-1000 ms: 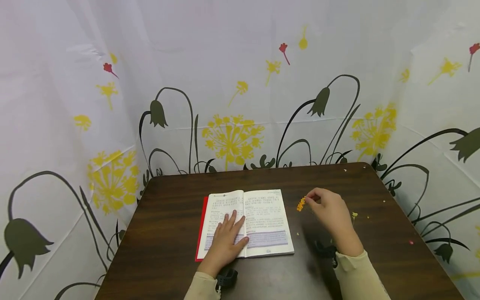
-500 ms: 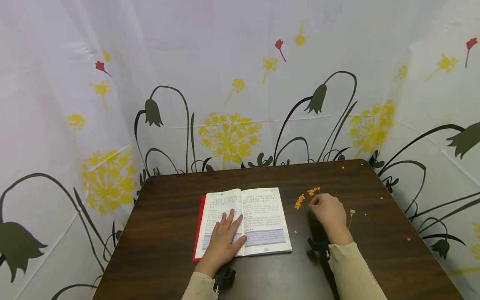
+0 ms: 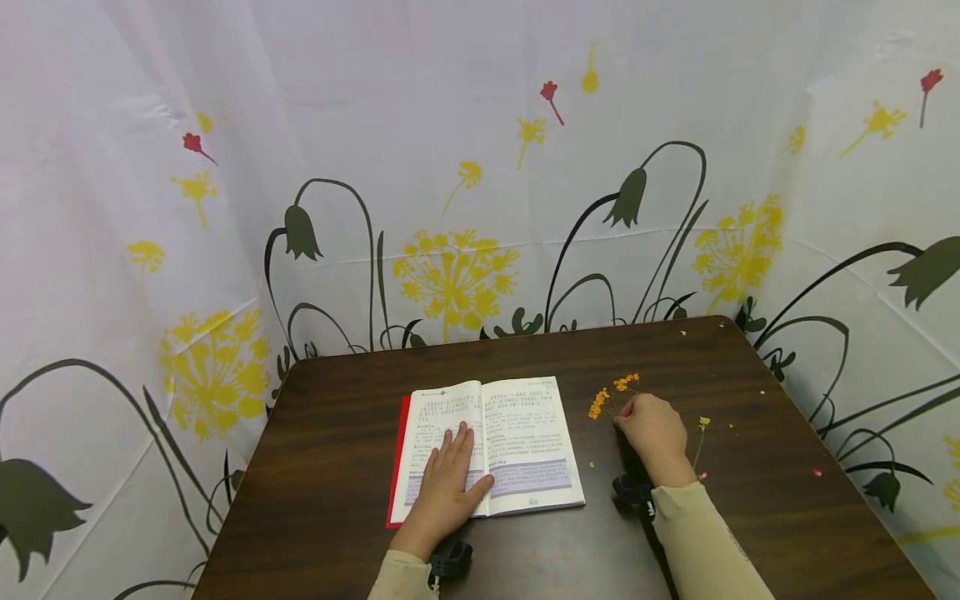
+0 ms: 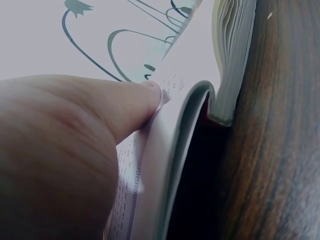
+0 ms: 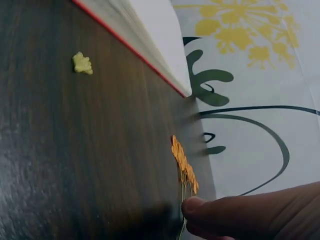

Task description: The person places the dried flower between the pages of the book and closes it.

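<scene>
An open book [image 3: 532,417] with a red cover lies on the table. My left hand [image 3: 442,487] rests flat across its left page with fingers spread, the thumb near the centre fold; in the left wrist view the thumb [image 4: 135,102] presses on the page. Right of the book, my right hand [image 3: 656,429] pinches the thin stems of a small dried orange flower sprig [image 5: 184,165]. From the head, orange blossoms show in two clusters just beyond my fingertips, a left cluster [image 3: 598,403] and a farther cluster [image 3: 626,382]. The fingertips hide part of the stems.
A yellow flower [image 3: 703,423] on a thin stem lies right of my right hand. Small pink petals [image 3: 817,472] and yellow bits [image 5: 82,63] are scattered on the dark wooden table [image 3: 330,450]. A flower-patterned curtain [image 3: 450,100] hangs behind the table's far edge.
My right hand has drawn back slightly toward me and lower, and the second orange cluster shows beyond it. My left hand stays on the book, its fingers a little closer together.
</scene>
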